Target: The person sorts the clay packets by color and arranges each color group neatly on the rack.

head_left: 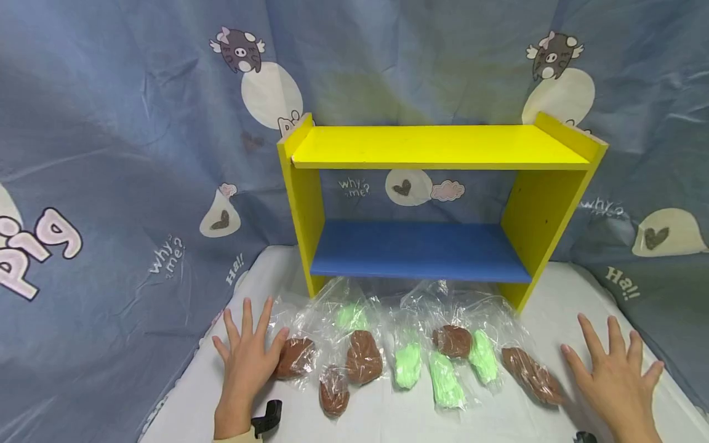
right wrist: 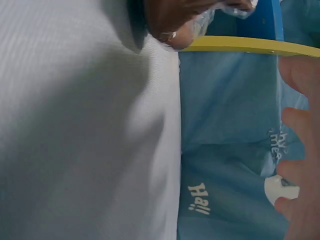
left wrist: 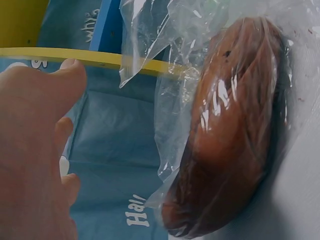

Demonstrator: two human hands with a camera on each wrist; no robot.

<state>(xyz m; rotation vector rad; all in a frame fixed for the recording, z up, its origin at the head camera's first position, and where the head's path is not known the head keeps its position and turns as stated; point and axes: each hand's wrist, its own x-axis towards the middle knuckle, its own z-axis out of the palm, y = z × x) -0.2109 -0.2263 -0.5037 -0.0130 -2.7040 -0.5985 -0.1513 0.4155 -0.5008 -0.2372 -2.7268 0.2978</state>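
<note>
My left hand [head_left: 246,360] is spread with straight fingers at the left end of a row of clear plastic bags. Nearest to it is a bag with a brown lump [head_left: 295,358], which fills much of the left wrist view as a long brown piece [left wrist: 230,130]. My right hand [head_left: 617,378] is spread at the right end, beside a bagged long brown piece [head_left: 533,375]. Between the hands lie more bagged brown lumps [head_left: 364,357] and pale green pieces [head_left: 408,365]. Neither hand holds anything. What the bagged material is, I cannot tell.
A shelf unit with yellow sides and top [head_left: 437,146] and a blue lower board [head_left: 418,249] stands behind the bags. Some bag ends reach its front edge. Under everything is a white cloth [head_left: 388,421]; a blue printed curtain [head_left: 138,154] hangs around.
</note>
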